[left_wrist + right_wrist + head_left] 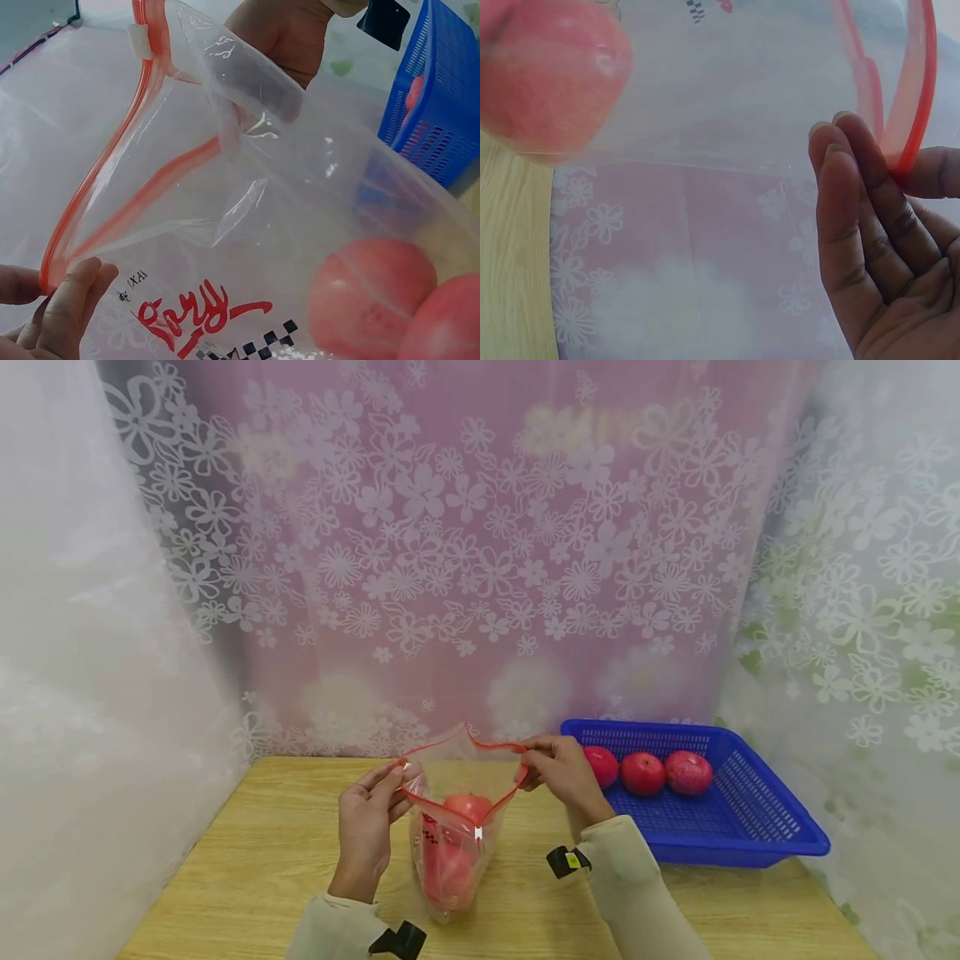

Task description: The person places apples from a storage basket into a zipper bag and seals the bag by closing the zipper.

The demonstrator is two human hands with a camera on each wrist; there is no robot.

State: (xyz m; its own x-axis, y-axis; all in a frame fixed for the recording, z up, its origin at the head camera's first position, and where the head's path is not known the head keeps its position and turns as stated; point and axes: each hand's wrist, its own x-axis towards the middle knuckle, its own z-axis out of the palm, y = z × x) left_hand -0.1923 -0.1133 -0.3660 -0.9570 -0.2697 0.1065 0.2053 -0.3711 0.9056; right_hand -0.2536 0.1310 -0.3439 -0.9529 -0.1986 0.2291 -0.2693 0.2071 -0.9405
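A clear zip bag (pixel 491 847) with a red zip edge stands on the table, its mouth spread wide. Red apples (pixel 452 872) fill its lower part and show through the plastic. My left hand (pixel 366 822) pinches the left corner of the red edge between thumb and fingers. The opposite corner is pinched by my right hand (pixel 558 772). In the left wrist view a white slider (pixel 139 41) sits on the zip, and red lettering (pixel 180 319) marks the bag. Through the plastic in the right wrist view an apple (pixel 559 82) appears.
A blue plastic basket (pixel 765 810) stands on the wooden table (pixel 247 860) to the right, with three red apples (pixel 642 774) along its back left side. Behind the table hangs a pink flowered curtain (pixel 480 568); pale sheets (pixel 885 652) close off both sides.
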